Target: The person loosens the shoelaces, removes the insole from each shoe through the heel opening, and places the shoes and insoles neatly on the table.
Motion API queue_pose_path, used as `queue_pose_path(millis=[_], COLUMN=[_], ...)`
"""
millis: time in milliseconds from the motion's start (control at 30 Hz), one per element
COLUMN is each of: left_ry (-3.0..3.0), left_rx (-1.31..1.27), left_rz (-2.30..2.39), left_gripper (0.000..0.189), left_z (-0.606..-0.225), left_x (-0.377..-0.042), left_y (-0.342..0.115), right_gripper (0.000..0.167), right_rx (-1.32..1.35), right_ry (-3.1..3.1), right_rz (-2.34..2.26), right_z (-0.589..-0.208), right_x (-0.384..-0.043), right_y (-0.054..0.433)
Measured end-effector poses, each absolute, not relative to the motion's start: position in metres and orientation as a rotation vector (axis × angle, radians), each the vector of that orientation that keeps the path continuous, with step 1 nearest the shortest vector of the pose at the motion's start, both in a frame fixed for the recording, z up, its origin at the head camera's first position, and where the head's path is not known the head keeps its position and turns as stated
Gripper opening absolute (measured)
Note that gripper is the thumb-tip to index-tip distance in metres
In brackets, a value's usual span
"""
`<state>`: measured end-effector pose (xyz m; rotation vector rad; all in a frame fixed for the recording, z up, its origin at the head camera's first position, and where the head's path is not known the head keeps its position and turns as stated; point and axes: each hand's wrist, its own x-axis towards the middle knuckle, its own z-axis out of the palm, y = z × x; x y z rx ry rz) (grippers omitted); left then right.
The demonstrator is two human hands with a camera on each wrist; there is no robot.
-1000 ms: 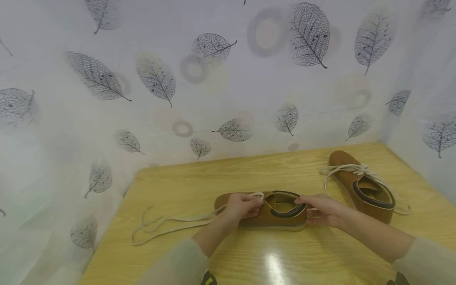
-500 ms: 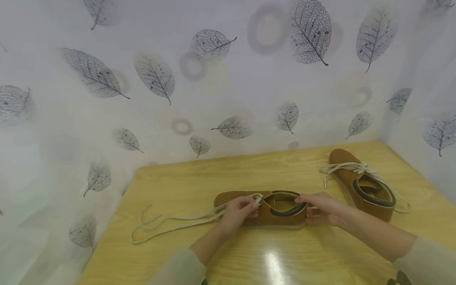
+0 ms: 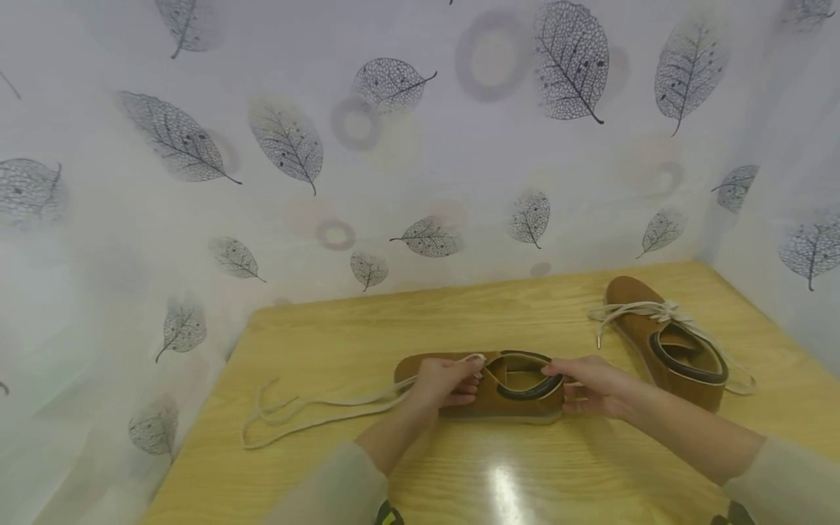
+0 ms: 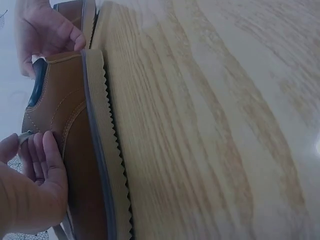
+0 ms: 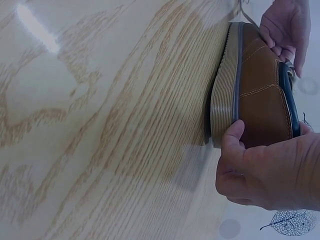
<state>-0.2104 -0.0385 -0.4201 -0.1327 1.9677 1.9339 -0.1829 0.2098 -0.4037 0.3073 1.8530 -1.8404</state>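
A brown leather shoe [image 3: 495,405] with a dark padded collar lies sole-down on the wooden table, toe to the left. My left hand [image 3: 441,386] is over its front and pinches the cream shoelace [image 3: 474,357] near the top of the lacing; in the left wrist view the lace [image 4: 25,136] shows between thumb and fingers. At the other end, my right hand [image 3: 600,386] grips the heel, thumb or finger over the collar rim. The right wrist view shows a digit pressed low against the heel [image 5: 255,127]. Part of the lacing is hidden behind the left hand.
A matching brown shoe [image 3: 630,292], its cream laces loosely hanging, stands at the right, toe pointing away. Long loose lace ends [image 3: 315,428] trail left across the wooden table [image 3: 407,321]. White leaf-printed cloth [image 3: 453,146] surrounds the back and sides.
My left hand drew back slightly from the top of the lacing, then moved forward over it again. The right hand and both shoes stay almost where they were.
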Motion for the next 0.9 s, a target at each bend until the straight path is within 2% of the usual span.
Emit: queue_pose_path(millis=[267,600,900], left_ry=[2.023,1.783,1.82], left_rx=[0.0,-0.009,-0.048], left_rz=[1.953,2.233,2.071], left_gripper=[0.023,0.022,0.029], left_z=[-0.432,-0.438,-0.418], left_x=[-0.208,-0.201,-0.2], left_y=[-0.039,-0.045,-0.039], right_gripper=[0.018,0.015,0.014], right_rx=[0.334,0.363,0.358], right_ry=[1.874,1.859,1.882], right_rz=[-1.83,-1.852,-1.831], right_z=[-0.406,-0.406,-0.407], right_x=[-0.182,-0.184,-0.183], right_y=[0.209,0.208,0.206])
